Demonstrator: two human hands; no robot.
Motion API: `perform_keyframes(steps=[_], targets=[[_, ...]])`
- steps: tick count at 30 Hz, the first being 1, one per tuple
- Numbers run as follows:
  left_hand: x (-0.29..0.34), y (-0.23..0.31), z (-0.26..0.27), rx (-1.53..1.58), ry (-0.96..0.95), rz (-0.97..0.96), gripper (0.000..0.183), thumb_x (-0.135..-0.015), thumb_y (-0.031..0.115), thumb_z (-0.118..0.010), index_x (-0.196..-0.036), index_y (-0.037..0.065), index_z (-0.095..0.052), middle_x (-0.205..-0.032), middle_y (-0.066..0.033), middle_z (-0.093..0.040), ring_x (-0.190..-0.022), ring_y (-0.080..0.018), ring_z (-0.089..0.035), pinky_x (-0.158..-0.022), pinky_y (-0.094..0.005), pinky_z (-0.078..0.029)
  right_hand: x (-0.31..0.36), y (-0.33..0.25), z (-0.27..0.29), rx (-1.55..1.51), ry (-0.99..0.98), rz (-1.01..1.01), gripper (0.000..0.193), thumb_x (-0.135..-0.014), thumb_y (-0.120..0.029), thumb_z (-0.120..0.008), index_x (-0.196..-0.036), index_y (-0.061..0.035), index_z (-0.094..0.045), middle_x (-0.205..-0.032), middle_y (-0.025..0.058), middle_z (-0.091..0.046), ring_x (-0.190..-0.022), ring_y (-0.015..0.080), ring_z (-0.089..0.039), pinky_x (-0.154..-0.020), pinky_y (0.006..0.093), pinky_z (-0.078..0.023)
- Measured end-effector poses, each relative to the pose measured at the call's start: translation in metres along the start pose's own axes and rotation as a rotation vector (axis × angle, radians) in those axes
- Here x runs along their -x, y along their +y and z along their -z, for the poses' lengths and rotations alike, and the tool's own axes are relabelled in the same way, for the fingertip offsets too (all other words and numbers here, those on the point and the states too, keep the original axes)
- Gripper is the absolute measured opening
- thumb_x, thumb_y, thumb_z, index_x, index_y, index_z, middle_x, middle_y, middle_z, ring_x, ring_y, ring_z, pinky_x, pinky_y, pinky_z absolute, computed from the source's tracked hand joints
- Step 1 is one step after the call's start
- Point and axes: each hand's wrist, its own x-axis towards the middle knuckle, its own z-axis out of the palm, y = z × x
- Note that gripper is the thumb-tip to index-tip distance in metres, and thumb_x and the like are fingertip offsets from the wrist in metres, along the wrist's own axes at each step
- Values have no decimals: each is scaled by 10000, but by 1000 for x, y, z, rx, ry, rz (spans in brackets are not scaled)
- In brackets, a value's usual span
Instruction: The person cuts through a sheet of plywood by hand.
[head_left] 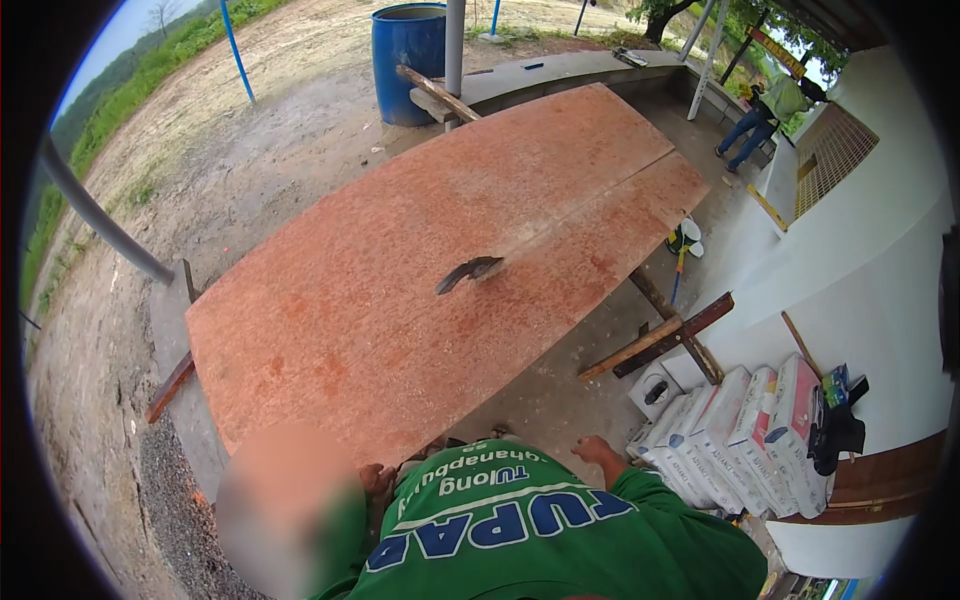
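Observation:
My left hand hangs beside the near edge of a large reddish-brown board, its fingers loosely apart and nothing seen in them. My right hand is held out to the right of my green shirt, over the floor and off the board; its fingers are loosely bent, with no object visible. On the board's middle lies a dark, narrow, curved thing whose kind I cannot make out. A pale line runs lengthwise along the board's right side. A blurred patch covers the area beside my left arm.
Crossed timbers stick out under the board's right side. White sacks are piled at the right by a white wall. A blue drum stands beyond the board. Far right, another person stands near a window grille.

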Motion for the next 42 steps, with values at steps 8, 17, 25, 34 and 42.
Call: perform_keyframes(steps=[8,17,25,34,42], targets=[[43,-124,-94,256,-167,300,440,-788,462,-527,-908,57,-651,-788,-179,-646,-778,-285,-637,-700,-376,-497,-30,0,41,175,18,128,229,-780,-208,-505,-962,-200,-644,-972,132,-603,-889,326,-591,-742,407,-481],[10,-10,-18,527,193,160,496,-771,401,-576,-1062,0,-589,-969,-229,-613,-957,-374,-572,-853,-394,-453,-59,-107,170,-538,30,191,652,-676,-271,-701,-1186,67,-475,-1115,212,-570,-1002,294,-576,-834,346,-461],[10,-45,-35,237,2,214,497,-794,436,-528,-1041,11,-603,-1001,-228,-602,-982,-370,-559,-857,-417,-446,-39,-144,188,-396,-41,214,704,-684,-272,-687,-1228,86,-418,-1146,239,-542,-1055,284,-551,-866,325,-445],[4,-44,-33,153,-15,123,487,-790,450,-503,-935,6,-638,-951,-233,-610,-925,-387,-573,-819,-438,-449,-25,-75,135,-165,-91,55,581,-684,-393,-618,-1098,12,-570,-1036,240,-589,-990,343,-574,-827,367,-456],[-39,-38,-17,349,2,101,506,-780,431,-559,-1054,6,-592,-1040,-255,-579,-1007,-375,-547,-878,-424,-426,-64,-57,85,-221,-34,80,538,-714,-347,-609,-1108,15,-560,-983,222,-617,-930,327,-602,-779,351,-470]])
